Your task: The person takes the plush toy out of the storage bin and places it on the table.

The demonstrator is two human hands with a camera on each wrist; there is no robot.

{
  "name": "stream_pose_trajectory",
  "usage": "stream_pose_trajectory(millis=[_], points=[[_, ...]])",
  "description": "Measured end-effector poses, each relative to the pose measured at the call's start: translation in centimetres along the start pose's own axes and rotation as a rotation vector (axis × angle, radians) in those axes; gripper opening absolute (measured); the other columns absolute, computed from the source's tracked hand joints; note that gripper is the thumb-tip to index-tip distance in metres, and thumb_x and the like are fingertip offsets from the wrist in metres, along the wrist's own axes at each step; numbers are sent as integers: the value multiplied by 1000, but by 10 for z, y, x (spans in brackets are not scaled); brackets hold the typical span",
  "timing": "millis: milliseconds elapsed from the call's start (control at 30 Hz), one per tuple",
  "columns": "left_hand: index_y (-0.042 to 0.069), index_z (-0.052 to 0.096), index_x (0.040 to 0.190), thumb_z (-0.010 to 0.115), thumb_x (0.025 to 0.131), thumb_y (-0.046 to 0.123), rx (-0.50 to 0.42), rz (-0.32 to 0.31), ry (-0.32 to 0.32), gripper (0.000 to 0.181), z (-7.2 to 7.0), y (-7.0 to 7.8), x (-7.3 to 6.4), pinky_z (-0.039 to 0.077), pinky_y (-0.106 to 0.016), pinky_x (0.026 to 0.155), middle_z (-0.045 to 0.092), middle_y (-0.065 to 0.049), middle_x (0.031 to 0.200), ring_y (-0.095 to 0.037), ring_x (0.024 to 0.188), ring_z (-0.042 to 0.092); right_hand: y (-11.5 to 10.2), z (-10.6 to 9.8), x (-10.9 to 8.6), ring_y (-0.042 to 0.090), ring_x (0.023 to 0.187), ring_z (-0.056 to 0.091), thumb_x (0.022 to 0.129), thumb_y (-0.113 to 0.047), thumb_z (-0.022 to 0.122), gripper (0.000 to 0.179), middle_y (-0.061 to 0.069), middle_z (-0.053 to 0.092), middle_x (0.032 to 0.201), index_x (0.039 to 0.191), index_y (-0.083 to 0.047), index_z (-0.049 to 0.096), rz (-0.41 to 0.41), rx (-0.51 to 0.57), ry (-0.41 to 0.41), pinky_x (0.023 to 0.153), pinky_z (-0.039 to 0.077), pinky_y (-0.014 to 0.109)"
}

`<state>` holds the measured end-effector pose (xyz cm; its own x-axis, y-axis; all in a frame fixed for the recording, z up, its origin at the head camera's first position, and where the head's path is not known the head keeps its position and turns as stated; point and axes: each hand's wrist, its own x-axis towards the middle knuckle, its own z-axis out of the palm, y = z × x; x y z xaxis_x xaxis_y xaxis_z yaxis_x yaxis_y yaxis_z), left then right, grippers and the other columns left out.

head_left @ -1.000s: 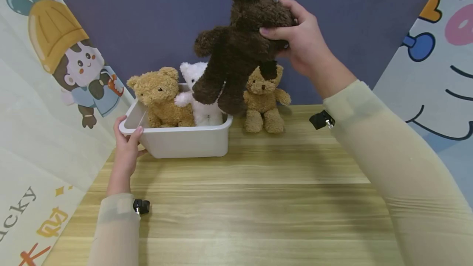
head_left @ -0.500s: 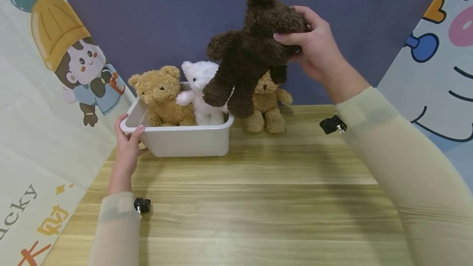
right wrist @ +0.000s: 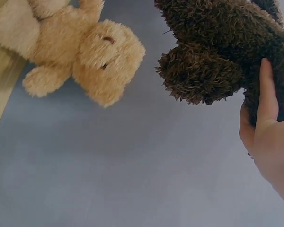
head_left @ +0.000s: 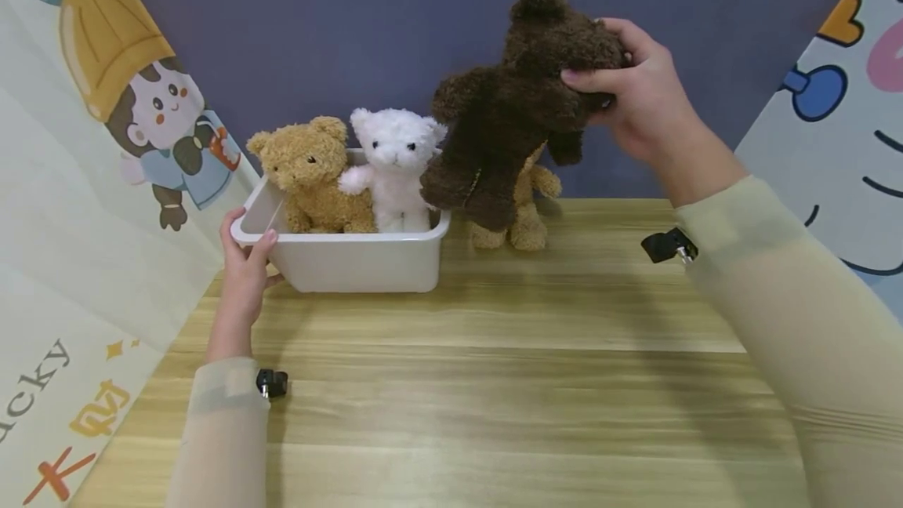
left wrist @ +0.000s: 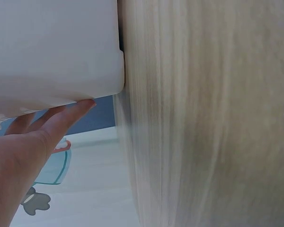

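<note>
My right hand (head_left: 649,92) grips a dark brown teddy bear (head_left: 522,108) by the head, thumb in front, and holds it up in the air. Behind its legs a tan teddy bear (head_left: 529,218) sits on the table, partly covered; the right wrist view shows this tan bear (right wrist: 94,56) more fully. With thumb and fingers, my left hand (head_left: 243,281) holds the left front corner of a white plastic bin (head_left: 353,265). Seen from the left wrist, the fingers (left wrist: 61,120) lie along the bin's side wall. Inside the bin sit a golden-brown teddy bear (head_left: 310,171) and a white teddy bear (head_left: 398,155).
The wood-grain table (head_left: 494,382) extends in front of the bin and bears. A dark blue-grey wall (head_left: 282,38) stands behind them. Printed cartoon panels flank the table, one on the left (head_left: 70,241) and one on the right (head_left: 797,147).
My right hand has carried the dark brown bear to the right, away from the bin. The white bear is now uncovered, while the tan bear on the table is more hidden. My left hand keeps its hold.
</note>
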<state>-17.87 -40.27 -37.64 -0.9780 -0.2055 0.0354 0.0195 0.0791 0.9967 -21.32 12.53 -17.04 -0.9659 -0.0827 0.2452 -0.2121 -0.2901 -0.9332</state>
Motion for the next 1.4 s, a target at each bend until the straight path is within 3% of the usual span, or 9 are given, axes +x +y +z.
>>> stream_pose_trajectory(millis=[300,400,467,533,667,800,1033,1267,1400], points=[[53,6,161,55,109,41,0,-21,3,73,0,0,1,29,-82,116,6,-15,179,-43,164,16,-2,-28,-6,22,127,51,88,8,81,64,-1,49,146,142,-19,61,27,-102,30,69,62,38],[54,6,161,55,109,41,3,-20,8,72,0,0,1,30,-81,116,7,-15,179,-44,163,17,-2,-37,-10,21,132,50,88,6,82,72,-4,47,149,148,-24,57,52,-170,40,98,56,53],[54,7,161,55,109,42,2,-20,7,72,0,0,1,30,-81,116,7,-15,179,-44,163,17,-2,-44,-13,22,135,49,89,2,83,76,-5,45,152,152,-27,53,71,-239,37,115,42,64],[54,7,160,55,109,42,4,-19,6,72,1,0,1,30,-81,116,7,-15,179,-44,164,16,-2,-50,-14,22,139,47,92,-1,81,77,-8,41,158,156,-30,49,86,-341,29,123,27,69],[54,8,160,55,108,39,1,-12,12,72,1,-1,1,29,-82,116,8,-13,179,-42,164,16,-3,-59,-13,26,148,43,98,-7,75,75,-10,27,172,159,-35,43,113,-583,8,124,34,66],[54,8,160,54,108,38,0,-11,14,71,1,-1,1,28,-83,116,7,-12,179,-40,164,15,-2,-69,-10,32,158,35,101,-7,71,71,-8,12,179,160,-37,42,149,-734,-1,121,40,64],[53,7,160,53,109,39,11,-16,14,71,0,-2,1,27,-84,116,6,-12,179,-42,164,15,5,-91,-10,32,167,13,101,-10,73,74,-13,1,180,162,-37,41,204,-888,-11,118,42,66],[53,6,160,53,110,39,8,-19,8,70,0,-2,2,28,-83,116,5,-13,179,-43,164,16,16,-112,-12,29,168,-5,100,-12,74,76,-9,-5,181,163,-38,39,262,-955,-10,117,41,69],[53,6,161,52,110,39,9,-18,11,71,0,-1,1,29,-82,116,6,-12,179,-43,164,17,22,-123,-13,34,167,-4,100,-13,74,79,-4,-6,181,165,-37,36,280,-992,-9,116,40,71]])
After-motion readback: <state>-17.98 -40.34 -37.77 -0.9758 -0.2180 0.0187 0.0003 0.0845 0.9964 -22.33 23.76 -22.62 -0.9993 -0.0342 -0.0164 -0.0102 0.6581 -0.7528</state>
